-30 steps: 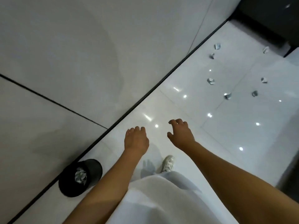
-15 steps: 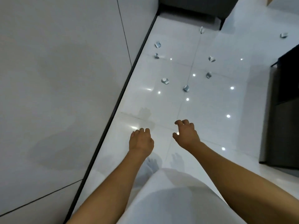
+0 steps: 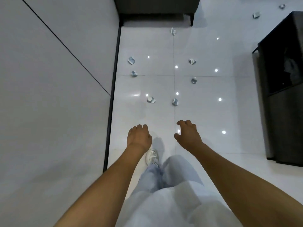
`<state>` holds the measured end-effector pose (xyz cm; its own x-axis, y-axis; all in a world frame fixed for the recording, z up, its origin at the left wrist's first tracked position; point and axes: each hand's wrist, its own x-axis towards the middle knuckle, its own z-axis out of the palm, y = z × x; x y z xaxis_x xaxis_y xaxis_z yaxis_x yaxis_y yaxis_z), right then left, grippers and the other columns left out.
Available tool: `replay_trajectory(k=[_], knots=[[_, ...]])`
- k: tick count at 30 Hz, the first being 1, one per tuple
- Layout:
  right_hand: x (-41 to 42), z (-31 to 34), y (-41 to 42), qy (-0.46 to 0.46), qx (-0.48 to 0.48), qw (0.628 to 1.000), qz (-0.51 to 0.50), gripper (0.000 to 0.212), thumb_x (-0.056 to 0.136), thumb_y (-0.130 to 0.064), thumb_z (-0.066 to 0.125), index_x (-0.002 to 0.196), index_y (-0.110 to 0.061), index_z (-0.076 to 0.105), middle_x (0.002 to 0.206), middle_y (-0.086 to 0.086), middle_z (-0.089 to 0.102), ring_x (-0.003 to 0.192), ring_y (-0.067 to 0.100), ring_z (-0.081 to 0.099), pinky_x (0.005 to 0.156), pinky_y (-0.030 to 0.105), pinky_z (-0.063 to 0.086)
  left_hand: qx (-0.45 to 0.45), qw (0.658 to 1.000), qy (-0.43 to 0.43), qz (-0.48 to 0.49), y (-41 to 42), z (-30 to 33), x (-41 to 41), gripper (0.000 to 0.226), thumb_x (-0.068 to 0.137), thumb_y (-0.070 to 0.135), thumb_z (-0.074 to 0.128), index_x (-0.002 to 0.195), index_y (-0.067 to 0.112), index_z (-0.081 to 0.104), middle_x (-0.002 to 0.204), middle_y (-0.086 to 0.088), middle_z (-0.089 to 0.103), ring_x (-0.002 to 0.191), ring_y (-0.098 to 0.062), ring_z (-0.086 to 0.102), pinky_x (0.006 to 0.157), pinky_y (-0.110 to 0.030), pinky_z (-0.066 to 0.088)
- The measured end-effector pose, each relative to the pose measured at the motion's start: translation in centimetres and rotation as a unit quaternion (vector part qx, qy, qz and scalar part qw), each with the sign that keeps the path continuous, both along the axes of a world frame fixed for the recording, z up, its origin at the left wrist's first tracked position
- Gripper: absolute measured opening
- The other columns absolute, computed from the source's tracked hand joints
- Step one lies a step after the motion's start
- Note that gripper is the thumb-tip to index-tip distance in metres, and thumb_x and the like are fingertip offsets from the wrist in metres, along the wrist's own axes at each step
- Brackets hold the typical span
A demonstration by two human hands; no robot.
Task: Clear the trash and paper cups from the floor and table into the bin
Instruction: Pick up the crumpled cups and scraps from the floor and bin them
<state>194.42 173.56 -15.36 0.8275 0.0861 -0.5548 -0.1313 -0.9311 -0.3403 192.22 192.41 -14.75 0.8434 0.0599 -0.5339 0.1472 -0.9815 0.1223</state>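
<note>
Fingers point(image 3: 139, 127) of the left hand point(image 3: 139, 138) are hanging loosely curled and holding nothing; those of the right hand point(image 3: 188, 135) are curving a little wider, thumb apart, likewise empty. Both arms are reaching forward over the glossy white floor point(image 3: 205, 112), taken as the landmark throughout.

Bordering that floor, the pale wall point(image 3: 54, 95) is running along its left edge, a dark cabinet point(image 3: 282, 87) is standing on its right side, and dark furniture point(image 3: 155, 5) is closing its far end. One white shoe point(image 3: 152, 156) is stepping on the near floor below the left hand.

Crumpled paper cups are lying scattered mid-floor: the nearest pair point(image 3: 150, 99) and point(image 3: 175, 101) just ahead of the hands, further ones point(image 3: 194, 80), point(image 3: 134, 73), point(image 3: 131, 60), point(image 3: 192, 61) beyond, one point(image 3: 173, 31) near the far end, two more point(image 3: 256, 15) at the far right. No bin is showing.

The step in hand appears to be the approach. It would go best by stopping short of the nearest pair, crouching, and taking one cup in each hand, pinching the crushed walls firmly, since the cups look light and apt to skid on polished tile.
</note>
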Motion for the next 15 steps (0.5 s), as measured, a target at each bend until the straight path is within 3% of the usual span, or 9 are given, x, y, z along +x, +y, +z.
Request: replay_trajectory(k=[10,15], knots=[[15.1,-4.0,-1.9,0.043,-0.006,0.998,-0.042,0.048,0.089,-0.018,0.056,0.135,-0.014,0.043,0.131,0.011,0.043,0.118,0.031,0.041,0.089,0.038,0.045,0.005,0.999,0.037,-0.026,-0.8,-3.8,16.2,0.034,0.095,0.026,0.041,0.124,0.009,0.047,0.119,-0.01,0.054,0.111,-0.027,0.051,0.094,-0.032,0.037],[23.2,-6.6,-2.8,0.072,-0.012,0.997,-0.04,0.051,0.091,-0.021,0.056,0.138,-0.014,0.039,0.135,0.012,0.041,0.12,0.032,0.04,0.094,0.039,0.042,-0.007,0.998,0.056,-0.01,-1.6,-6.5,24.3,0.035,0.095,0.027,0.042,0.125,0.01,0.049,0.118,-0.01,0.056,0.109,-0.026,0.052,0.089,-0.032,0.04]])
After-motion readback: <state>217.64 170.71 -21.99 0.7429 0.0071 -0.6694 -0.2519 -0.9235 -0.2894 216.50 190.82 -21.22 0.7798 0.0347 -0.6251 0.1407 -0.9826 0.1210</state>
